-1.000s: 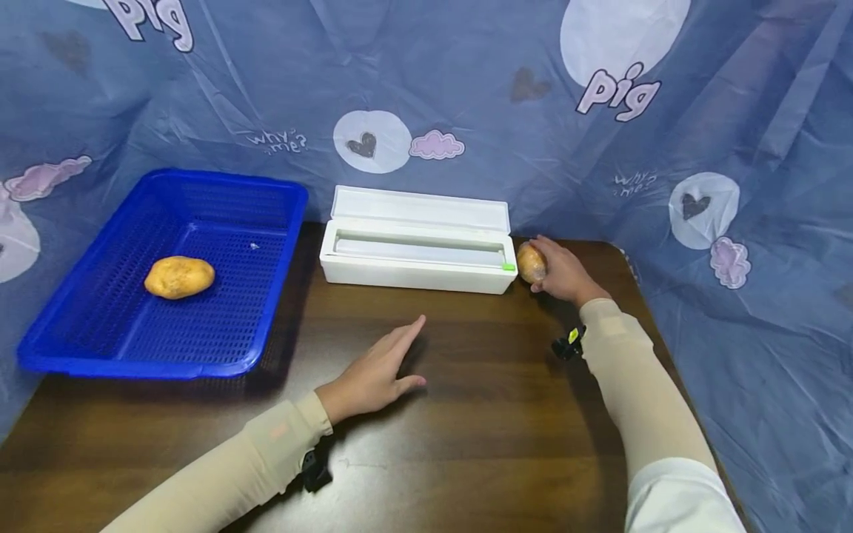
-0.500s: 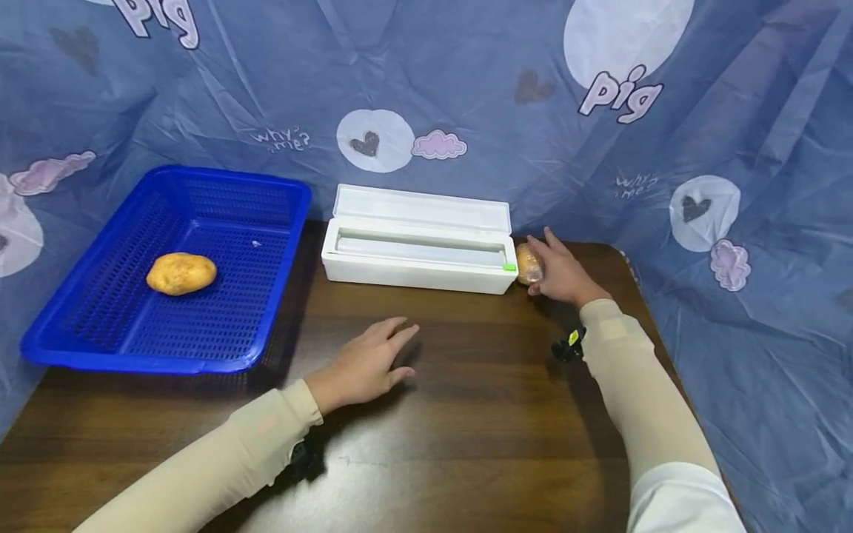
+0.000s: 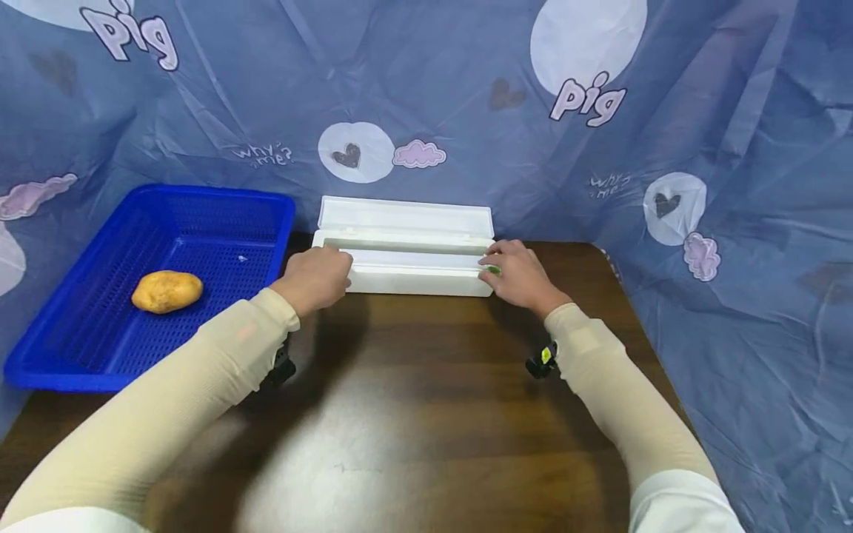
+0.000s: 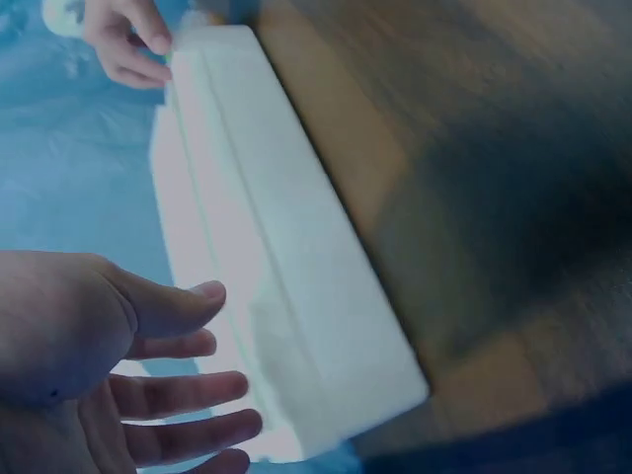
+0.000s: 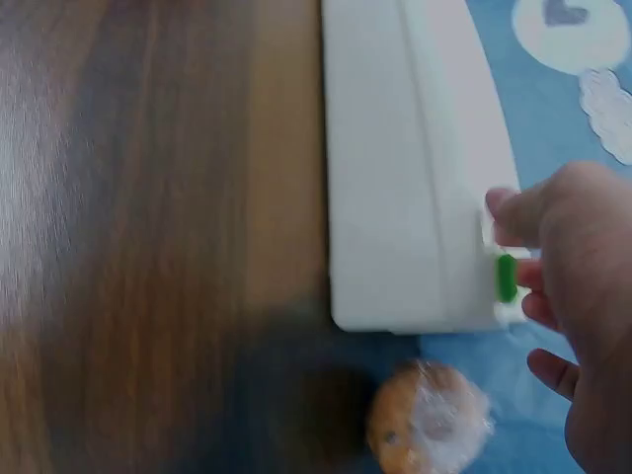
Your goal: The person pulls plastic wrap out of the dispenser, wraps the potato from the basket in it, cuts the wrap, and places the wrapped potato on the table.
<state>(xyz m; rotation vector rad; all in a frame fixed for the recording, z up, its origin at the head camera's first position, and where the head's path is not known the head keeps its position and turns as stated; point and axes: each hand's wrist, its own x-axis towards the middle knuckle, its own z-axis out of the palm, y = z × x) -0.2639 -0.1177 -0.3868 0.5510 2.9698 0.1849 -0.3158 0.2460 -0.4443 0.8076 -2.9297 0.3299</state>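
Observation:
A long white cling film dispenser [image 3: 420, 283] stands at the back of the table with its lid [image 3: 406, 217] raised. My left hand [image 3: 316, 277] is over its left end; in the left wrist view the thumb and fingers are apart, with nothing seen between them. At the right end, my right hand [image 3: 523, 277] has thumb and fingertips spread around the small green slider [image 5: 507, 278], right at the dispenser's edge. A potato wrapped in clear film [image 5: 434, 425] lies just beyond that end in the right wrist view; my right hand hides it from the head camera.
On the left, a blue plastic basket [image 3: 149, 381] holds one bare potato [image 3: 166, 291]. Blue printed cloth [image 3: 426, 89] hangs behind the brown wooden table [image 3: 413, 414].
My right hand has let go of the wrapped potato and moved left onto the dispenser's right end. The left hand has gone from mid-table up to its left end.

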